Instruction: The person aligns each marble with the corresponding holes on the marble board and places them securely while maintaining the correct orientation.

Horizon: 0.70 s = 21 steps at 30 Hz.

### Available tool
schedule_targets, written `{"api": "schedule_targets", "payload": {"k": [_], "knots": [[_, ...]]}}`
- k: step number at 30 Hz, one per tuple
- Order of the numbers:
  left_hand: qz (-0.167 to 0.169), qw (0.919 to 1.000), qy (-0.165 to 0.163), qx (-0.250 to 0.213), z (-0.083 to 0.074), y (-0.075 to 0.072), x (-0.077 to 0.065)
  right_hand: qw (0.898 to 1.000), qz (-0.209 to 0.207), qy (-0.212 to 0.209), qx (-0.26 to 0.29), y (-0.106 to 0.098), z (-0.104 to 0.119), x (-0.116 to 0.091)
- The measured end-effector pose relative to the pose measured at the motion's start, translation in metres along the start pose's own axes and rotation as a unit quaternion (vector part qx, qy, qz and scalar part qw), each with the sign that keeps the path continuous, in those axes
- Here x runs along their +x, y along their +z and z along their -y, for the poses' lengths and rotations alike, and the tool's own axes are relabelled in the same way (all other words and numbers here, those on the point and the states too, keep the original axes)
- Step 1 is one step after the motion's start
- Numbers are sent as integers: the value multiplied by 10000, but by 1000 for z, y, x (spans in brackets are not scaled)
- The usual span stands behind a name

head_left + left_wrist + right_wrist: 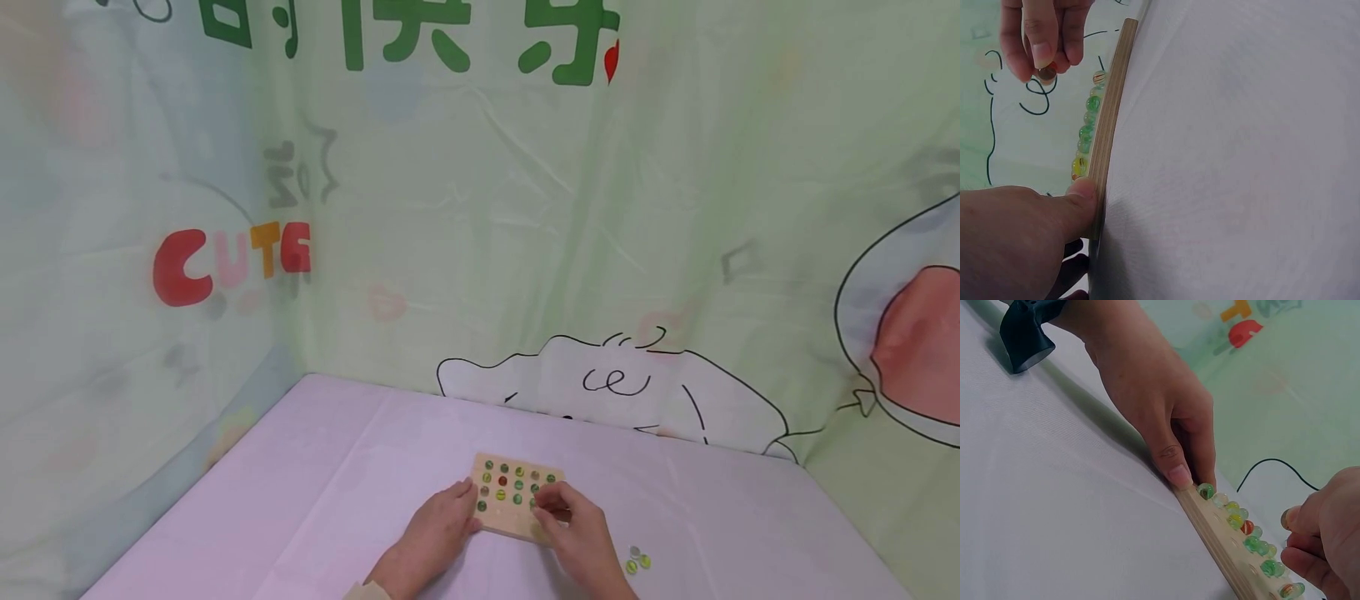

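My left hand (437,525) grips the left edge of a pale wooden board (513,525), with the thumb at the near side. Glass marbles (518,484) in green, yellow, red and clear sit in rows of holes on its top. In the row nearest me, bare holes show. Over the board's right side, my right hand (583,533) pinches a brownish marble (1047,74) between thumb and fingers. In the right wrist view, that held marble (1285,519) appears above the rows, apart from them.
Several loose marbles (639,561) lie on the white tablecloth (322,500), to the right of my right hand. Printed fabric walls (465,208) stand behind the table and along its left side.
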<state>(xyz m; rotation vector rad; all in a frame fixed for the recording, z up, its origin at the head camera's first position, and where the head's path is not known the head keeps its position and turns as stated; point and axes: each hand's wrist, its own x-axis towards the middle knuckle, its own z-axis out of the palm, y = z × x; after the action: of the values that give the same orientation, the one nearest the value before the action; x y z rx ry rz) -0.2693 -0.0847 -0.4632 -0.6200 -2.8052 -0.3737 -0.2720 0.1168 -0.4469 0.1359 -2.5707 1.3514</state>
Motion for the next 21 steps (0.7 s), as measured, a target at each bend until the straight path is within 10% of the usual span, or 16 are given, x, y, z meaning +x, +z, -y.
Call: {"api": "schedule_targets", "payload": {"k": [21], "knots": [[-158, 9996, 151, 204, 3, 2, 2, 9988, 400, -257, 103, 26, 7, 6]]}}
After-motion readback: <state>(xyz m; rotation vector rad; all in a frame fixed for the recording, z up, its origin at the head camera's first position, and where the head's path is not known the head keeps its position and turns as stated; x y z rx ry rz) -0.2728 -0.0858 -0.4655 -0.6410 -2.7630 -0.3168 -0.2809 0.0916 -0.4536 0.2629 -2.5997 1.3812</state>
